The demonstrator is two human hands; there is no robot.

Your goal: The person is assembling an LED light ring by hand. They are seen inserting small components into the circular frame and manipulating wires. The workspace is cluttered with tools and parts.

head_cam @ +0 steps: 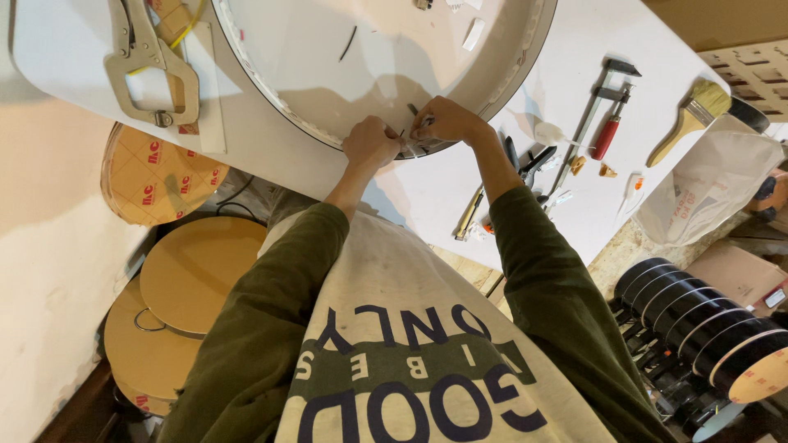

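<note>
Now both hands, left hand [369, 143] and right hand [443, 121], pinch small parts at the round white panel's [345, 74] rim by the worktop [427, 193] near edge

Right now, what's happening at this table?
A person in a green-sleeved top leans over a white table. Both hands meet at the near rim of a large round white panel: the left hand and the right hand pinch something small at its edge, too small to make out. A bar clamp with a red handle, a paintbrush and pliers lie to the right. A metal locking clamp rests at the far left, and rolls of black tape sit below the table.
</note>
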